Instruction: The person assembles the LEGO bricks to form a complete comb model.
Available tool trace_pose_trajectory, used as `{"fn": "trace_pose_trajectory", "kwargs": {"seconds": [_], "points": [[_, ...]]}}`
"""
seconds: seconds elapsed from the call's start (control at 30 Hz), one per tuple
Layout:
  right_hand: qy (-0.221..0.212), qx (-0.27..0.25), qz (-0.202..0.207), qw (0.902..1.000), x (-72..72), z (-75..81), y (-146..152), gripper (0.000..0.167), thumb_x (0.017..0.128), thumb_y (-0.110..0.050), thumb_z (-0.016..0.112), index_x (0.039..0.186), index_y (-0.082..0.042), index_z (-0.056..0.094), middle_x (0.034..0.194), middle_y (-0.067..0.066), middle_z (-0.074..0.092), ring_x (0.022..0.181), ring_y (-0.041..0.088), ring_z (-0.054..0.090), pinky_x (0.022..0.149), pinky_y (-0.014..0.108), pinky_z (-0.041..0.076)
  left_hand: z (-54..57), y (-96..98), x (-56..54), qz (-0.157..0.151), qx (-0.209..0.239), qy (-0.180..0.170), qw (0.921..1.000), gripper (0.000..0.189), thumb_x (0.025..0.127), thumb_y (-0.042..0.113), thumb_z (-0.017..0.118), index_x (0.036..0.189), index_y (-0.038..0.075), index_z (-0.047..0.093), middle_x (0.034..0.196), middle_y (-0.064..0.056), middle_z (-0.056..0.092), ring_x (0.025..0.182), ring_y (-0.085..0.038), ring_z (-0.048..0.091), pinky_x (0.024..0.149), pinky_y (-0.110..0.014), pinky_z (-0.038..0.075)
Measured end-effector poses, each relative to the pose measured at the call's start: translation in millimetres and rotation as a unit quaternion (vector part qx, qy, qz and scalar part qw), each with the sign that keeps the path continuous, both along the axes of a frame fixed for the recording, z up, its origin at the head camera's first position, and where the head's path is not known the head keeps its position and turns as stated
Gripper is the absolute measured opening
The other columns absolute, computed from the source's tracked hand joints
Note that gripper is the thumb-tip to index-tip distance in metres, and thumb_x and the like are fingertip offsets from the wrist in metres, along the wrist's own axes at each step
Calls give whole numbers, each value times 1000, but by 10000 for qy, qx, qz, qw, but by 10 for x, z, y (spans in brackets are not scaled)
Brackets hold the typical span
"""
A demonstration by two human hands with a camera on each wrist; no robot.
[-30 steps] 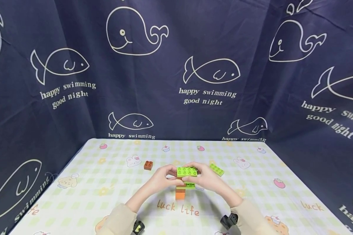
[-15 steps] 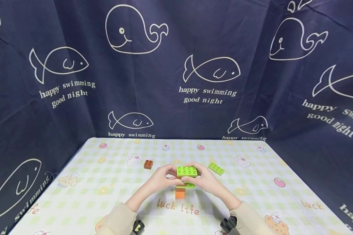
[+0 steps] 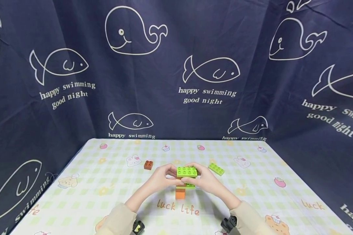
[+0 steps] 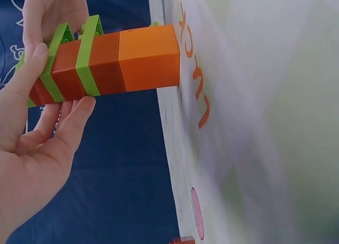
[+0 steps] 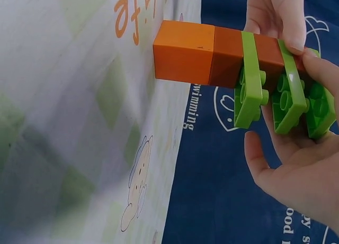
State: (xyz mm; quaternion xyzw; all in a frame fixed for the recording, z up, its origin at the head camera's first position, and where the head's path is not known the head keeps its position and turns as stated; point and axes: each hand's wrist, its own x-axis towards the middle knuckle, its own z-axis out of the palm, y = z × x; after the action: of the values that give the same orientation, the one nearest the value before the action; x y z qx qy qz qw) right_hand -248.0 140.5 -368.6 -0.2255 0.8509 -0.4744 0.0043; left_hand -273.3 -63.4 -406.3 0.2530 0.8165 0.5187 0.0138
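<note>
A tower of toy building bricks stands upright near the table's middle. Its base is an orange brick (image 4: pixel 148 59), and above that brown bricks (image 5: pixel 228 51) alternate with green plates (image 5: pixel 249 82). Those plates jut out on the right side of the column, and the top green plate (image 3: pixel 186 171) shows its studs in the head view. From the left, my left hand (image 3: pixel 160 178) grips the upper tower, thumb in front and fingers behind. On the other side my right hand (image 3: pixel 206 176) holds the upper plates, its thumb across the front near the left thumb.
A loose brown brick (image 3: pixel 148 165) lies behind and left of the tower. Behind and to the right is a loose green plate (image 3: pixel 216 168). A patterned cloth (image 3: pixel 85 202) covers the table, and a dark blue curtain (image 3: pixel 164 81) hangs around it.
Both hands keep hold of the tower in almost the same spot. The head view shifts slightly; the loose brick and plate stay put.
</note>
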Motion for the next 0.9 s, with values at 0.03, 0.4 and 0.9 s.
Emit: {"fn": "trace_pose_trajectory", "kwargs": {"seconds": [0.03, 0.4, 0.9], "points": [[9, -32, 15, 10000, -23, -37, 10, 39, 81, -25, 74, 115, -12, 59, 99, 3, 65, 85, 12, 58, 73, 27, 48, -1, -2, 2, -16, 25, -16, 10000, 34, 74, 30, 80, 96, 12, 61, 92, 3, 67, 88, -10, 64, 79, -18, 53], [187, -2, 62, 9998, -121, -169, 51, 40, 79, -33, 75, 112, -17, 60, 99, 0, 65, 85, 12, 58, 75, 28, 48, 25, -16, 14, -131, -13, -87, 9999, 35, 75, 33, 79, 99, 14, 62, 94, 3, 67, 95, -14, 63, 84, -19, 53], [239, -38, 100, 9997, -127, -186, 66, 41, 79, -35, 74, 112, -18, 59, 102, -1, 65, 85, 11, 57, 74, 25, 48, 63, -118, -37, -385, 247, -197, 9988, 38, 77, 26, 78, 107, 10, 63, 102, -3, 67, 94, -14, 63, 82, -19, 53]]}}
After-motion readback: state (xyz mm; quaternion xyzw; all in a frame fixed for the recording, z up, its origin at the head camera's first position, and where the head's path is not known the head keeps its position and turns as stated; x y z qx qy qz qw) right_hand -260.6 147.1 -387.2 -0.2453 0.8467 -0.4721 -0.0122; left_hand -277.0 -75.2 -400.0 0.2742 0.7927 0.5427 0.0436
